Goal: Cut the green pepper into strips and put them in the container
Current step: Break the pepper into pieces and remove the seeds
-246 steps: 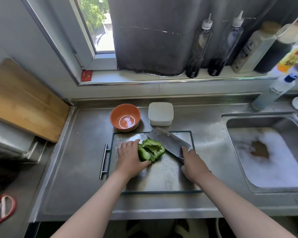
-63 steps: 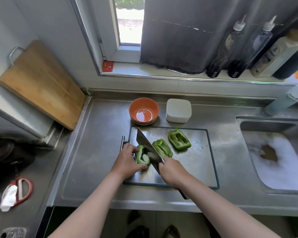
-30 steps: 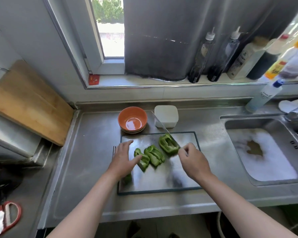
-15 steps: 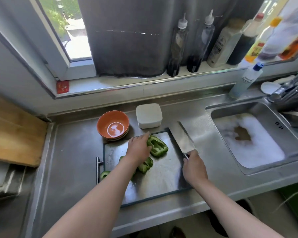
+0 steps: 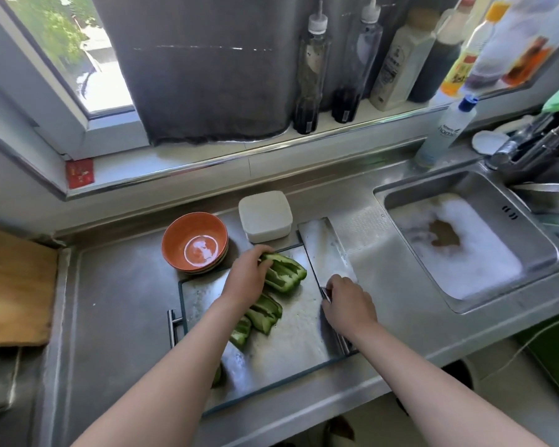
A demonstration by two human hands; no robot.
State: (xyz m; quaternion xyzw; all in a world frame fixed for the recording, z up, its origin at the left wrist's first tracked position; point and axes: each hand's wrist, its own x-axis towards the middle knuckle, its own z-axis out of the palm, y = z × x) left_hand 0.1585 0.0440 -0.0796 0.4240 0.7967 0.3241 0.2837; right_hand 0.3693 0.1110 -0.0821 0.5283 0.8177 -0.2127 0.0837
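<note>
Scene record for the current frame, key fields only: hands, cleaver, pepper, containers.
left hand: grips the far pepper piece on the cutting board
right hand: holds the cleaver by its handle, blade beside the pepper, not touching it
other pepper pieces: nearer on the board, partly under the left forearm
orange bowl: behind the board, no pepper inside
white container: lid on, beside the bowl
sink: to the right, foamy water

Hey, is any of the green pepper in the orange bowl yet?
No, the orange bowl shows only its glazed inside; the green pepper pieces lie on the steel board.
</note>
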